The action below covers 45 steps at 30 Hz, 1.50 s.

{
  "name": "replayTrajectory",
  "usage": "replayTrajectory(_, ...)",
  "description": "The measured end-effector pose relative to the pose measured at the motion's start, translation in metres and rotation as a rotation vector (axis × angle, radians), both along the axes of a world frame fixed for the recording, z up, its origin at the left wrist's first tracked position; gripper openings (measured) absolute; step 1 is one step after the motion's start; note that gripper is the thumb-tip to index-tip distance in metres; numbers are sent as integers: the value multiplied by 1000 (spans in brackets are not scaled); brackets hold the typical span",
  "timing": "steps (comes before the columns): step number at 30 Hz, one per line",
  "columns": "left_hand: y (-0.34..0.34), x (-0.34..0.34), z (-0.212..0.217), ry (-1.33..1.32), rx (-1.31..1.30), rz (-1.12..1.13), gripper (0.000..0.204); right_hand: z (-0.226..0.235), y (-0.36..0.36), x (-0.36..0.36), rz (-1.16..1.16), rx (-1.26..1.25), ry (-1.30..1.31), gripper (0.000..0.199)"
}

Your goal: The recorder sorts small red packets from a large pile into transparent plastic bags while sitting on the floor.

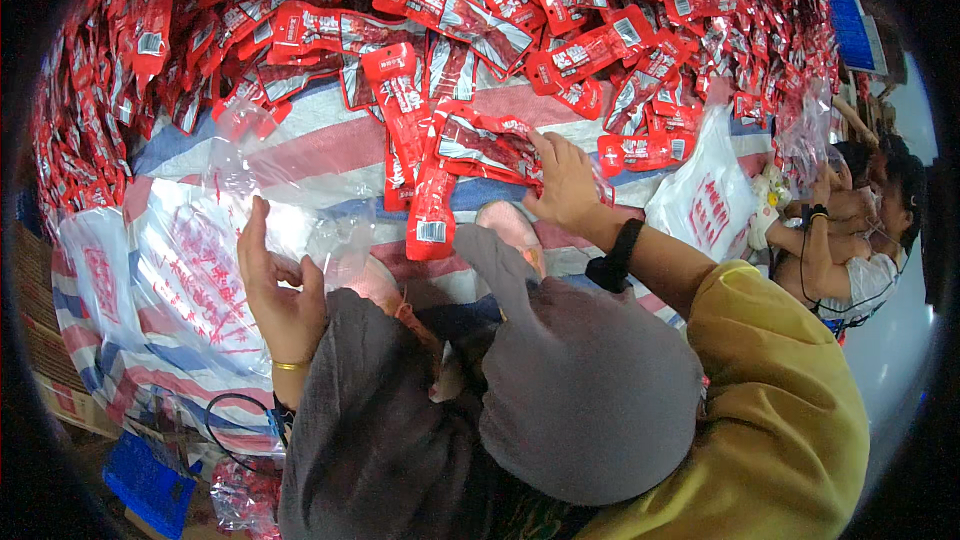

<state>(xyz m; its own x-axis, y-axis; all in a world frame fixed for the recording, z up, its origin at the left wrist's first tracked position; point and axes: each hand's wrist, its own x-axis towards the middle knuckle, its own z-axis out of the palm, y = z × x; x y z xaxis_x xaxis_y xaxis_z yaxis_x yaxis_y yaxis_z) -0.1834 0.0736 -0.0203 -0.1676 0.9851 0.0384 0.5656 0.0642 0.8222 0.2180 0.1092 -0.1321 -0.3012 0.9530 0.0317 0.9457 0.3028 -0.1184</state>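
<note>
My left hand is raised over a clear plastic bag, its fingers apart and nothing visibly held in them. My right hand has its fingers and thumb around the right end of a red-and-silver packet. That packet lies in a small heap in front of my feet. Beside it, another red packet points toward me, and a third packet leans across the heap from behind. The far side of the packet under my right hand is hidden by my fingers.
A large pile of red packets curves around the far side of the striped sheet. White printed bags lie at left and right. Another person sits at the right. A blue container stands lower left.
</note>
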Motion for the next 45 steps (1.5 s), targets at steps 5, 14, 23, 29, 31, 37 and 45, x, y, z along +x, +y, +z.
replayTrajectory(5,1,5,-2,-81,-61,8,85,13,42,15,-134,-469,287,94)
replayTrajectory(14,10,5,0,-44,-64,-39,87,17,76,33,-330,-495,261,82)
replayTrajectory(23,8,1,-8,137,102,-8,58,-6,45,-21,-149,-264,38,104)
replayTrajectory(29,-13,-2,11,84,141,100,44,25,81,-11,-202,-412,127,96)
replayTrajectory(31,-14,-9,12,97,170,108,41,14,57,-33,-306,-243,-132,105)
replayTrajectory(37,1,5,5,36,166,139,43,19,92,10,-274,-487,59,98)
replayTrajectory(45,5,0,-6,4,16,17,77,21,97,-11,-232,-836,905,65)
